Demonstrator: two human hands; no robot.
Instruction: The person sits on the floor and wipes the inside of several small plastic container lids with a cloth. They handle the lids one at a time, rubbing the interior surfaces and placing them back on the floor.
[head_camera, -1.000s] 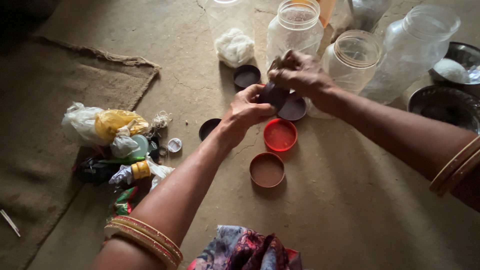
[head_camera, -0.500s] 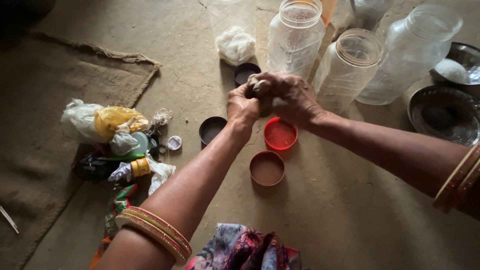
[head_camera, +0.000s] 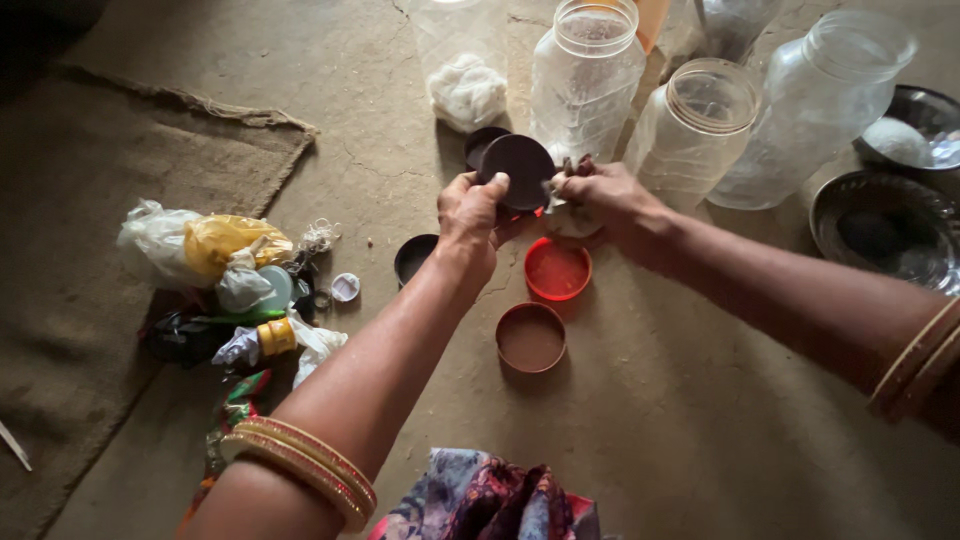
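My left hand (head_camera: 468, 215) holds a dark round jar lid (head_camera: 517, 171) upright by its edge, its flat face towards me. My right hand (head_camera: 598, 196) is just to the right of the lid, fingers closed on a small crumpled rag (head_camera: 566, 215) that touches the lid's rim. Below the hands a red lid (head_camera: 557, 269) and a brown lid (head_camera: 531, 337) lie open side up on the earthen floor. Two more dark lids, one (head_camera: 414, 256) by my left wrist and another (head_camera: 476, 144) behind the held lid, rest on the floor.
Several clear plastic jars (head_camera: 585, 75) stand at the back, one (head_camera: 466, 70) holding white stuff. Steel bowls (head_camera: 880, 225) sit at right. A heap of plastic bags and small bottles (head_camera: 225, 280) lies at left beside a burlap mat (head_camera: 120, 190). Patterned cloth (head_camera: 490, 500) is at the bottom.
The hands were clasped together over the lid half a second ago; now they have parted, the left tilting the lid's face up into view, the right drawn aside with the rag.
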